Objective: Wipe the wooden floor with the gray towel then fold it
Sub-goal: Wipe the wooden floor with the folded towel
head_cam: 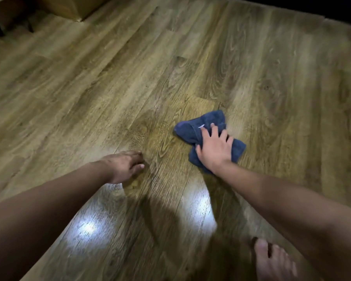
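the towel [209, 136] lies bunched on the floor [109, 88] right of centre, under the right hand [214, 148], whose spread fingers press it flat; the left hand [123, 166] rests apart on bare boards, fingers loosely bent and holding nothing. it looks soft, light and limp, likely to slide easily, so for folding take it by corners or an edge.

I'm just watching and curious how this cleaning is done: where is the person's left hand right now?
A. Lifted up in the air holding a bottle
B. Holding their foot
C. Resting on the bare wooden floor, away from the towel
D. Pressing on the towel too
C: the left hand rests on the bare wooden floor, apart from the gray towel, which only the right hand presses with spread fingers.
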Motion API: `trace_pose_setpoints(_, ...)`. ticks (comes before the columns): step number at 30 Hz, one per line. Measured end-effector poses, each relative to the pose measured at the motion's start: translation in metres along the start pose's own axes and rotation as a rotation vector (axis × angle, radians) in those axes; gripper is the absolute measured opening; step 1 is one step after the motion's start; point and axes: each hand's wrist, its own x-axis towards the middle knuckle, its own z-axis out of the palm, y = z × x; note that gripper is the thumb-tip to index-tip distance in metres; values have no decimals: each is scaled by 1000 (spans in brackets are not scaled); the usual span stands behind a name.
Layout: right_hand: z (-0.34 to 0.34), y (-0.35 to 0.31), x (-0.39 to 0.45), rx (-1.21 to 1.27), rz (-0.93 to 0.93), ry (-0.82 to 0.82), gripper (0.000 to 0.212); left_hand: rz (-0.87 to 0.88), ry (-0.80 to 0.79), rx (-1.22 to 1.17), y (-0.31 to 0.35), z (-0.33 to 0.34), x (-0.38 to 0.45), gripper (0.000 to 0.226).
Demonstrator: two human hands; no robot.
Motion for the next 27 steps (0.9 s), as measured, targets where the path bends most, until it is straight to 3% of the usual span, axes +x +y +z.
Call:
trace_pose_setpoints(3,6,-22,-33,6,-78,9,67,-59,88,-224,0,-4,0,54)
trace_pose_setpoints(7,14,-65,-94,97,-386,-91,71,-127,198,-559,5,-14,5,49)
trace_pose_setpoints(9,20,-85,-132,108,-599,-125,72,-126,159,-501,9,-15,6,46)
trace_pose_setpoints(14,36,-113,-206,-24,-1089,-150,69,-92,27,5,21,-9,3,59)
trace_pose_setpoints(20,26,-54,-171,-207,-1548,-71,77,-76,-8,105,20,10,-3,69)
trace_pose_setpoints(23,17,1,-124,-203,-1523,-22,77,-45,14,132,17,18,-5,69)
trace_pose_setpoints(27,7,70,-61,-171,-1054,-16,75,-17,61,122,29,31,0,74)
